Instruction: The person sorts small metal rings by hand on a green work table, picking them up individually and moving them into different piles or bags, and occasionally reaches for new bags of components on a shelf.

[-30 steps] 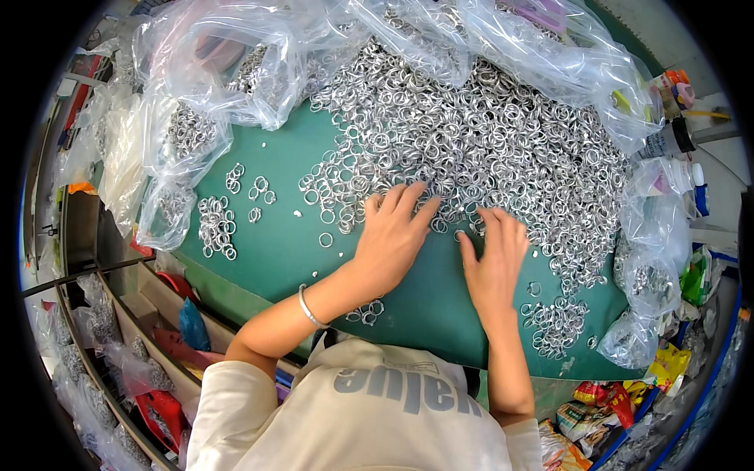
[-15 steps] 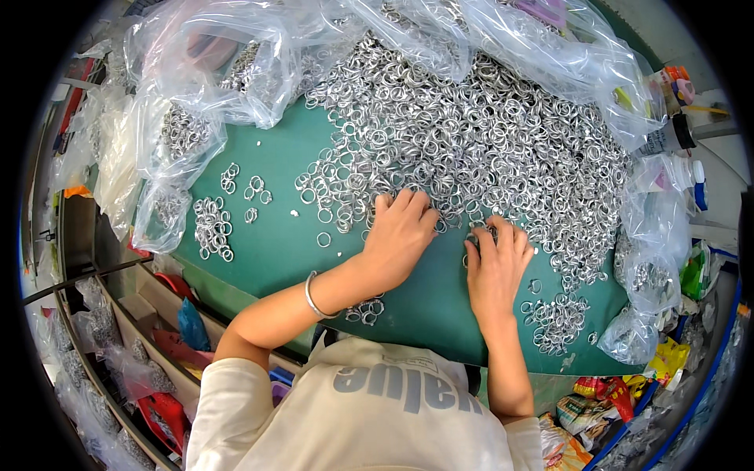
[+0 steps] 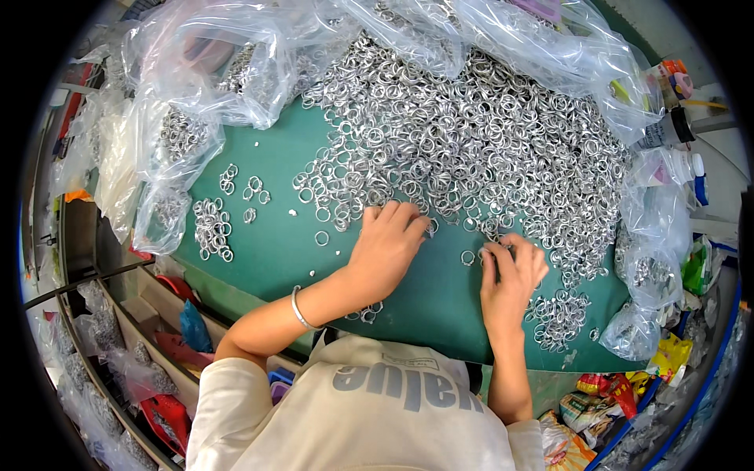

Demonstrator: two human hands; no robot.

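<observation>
A large heap of silver metal rings (image 3: 471, 133) covers the far part of the green tabletop (image 3: 267, 220). My left hand (image 3: 390, 245) lies at the heap's near edge, fingers curled down and close together; the back of the hand hides what they hold. One ring shows beside its fingertips. My right hand (image 3: 512, 276) is further right, thumb and forefinger closed in a pinch at some rings on the near edge; a ring seems to be between them, partly covered. A single loose ring (image 3: 468, 257) lies just left of that hand.
Smaller ring piles lie at the left (image 3: 212, 229), near right (image 3: 559, 320) and under my left forearm (image 3: 366, 312). Clear plastic bags (image 3: 236, 55) line the far edge. A bottle (image 3: 695, 166) stands at the right, and a compartmented shelf (image 3: 133, 306) lies at the lower left.
My left hand has drawn slightly back and left. My right hand has moved right and nearer to me, its fingers closing into a pinch, uncovering a loose ring.
</observation>
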